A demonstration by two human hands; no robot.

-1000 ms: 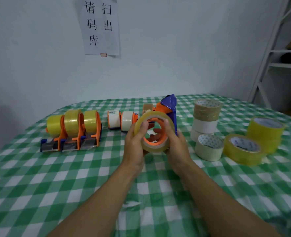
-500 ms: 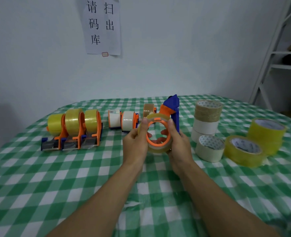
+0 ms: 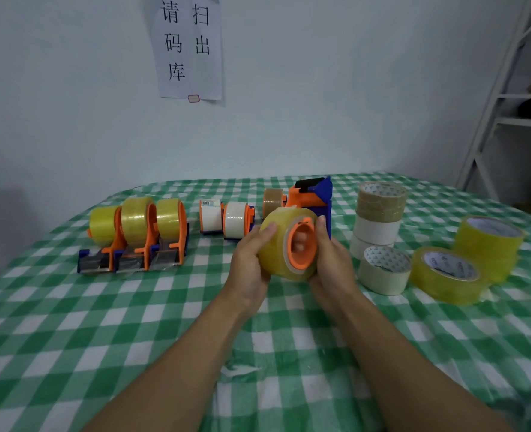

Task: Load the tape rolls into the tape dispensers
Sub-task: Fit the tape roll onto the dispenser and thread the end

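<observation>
Green-and-white checks cover the worktop [image 3: 96, 344], which backs onto a pale wall [image 3: 336, 104] with a paper notice [image 3: 189, 48] at twelve o'clock.

Held above the middle of the worktop is a yellow roll [image 3: 275, 247], its core sitting round the orange hub [image 3: 301, 248] of a blue-and-orange dispenser [image 3: 318, 196] that rises behind it at one o'clock. The left hand [image 3: 248, 263] grips the roll's outer band from nine o'clock, thumb on top. The right hand [image 3: 334, 266] cups it from four o'clock, thumb up beside the hub's rim (how far the core is pushed home cannot be told).

At nine o'clock from the roll stand three loaded dispensers [image 3: 133, 235]; smaller loaded ones [image 3: 227, 218] sit at eleven. Spare rolls [image 3: 384, 269] lie at three o'clock.

The roll is probably light to middling in weight and stiff thanks to its core, but its glossy wound face looks slick. It should be held across the outer band with fingers opposed, as now, not by the flat sides, where pressure could skew it on the hub. The hub looks a snug friction fit, so a square, even push is likely needed. The dispenser is best braced by its frame, well away from the cutting edge.
</observation>
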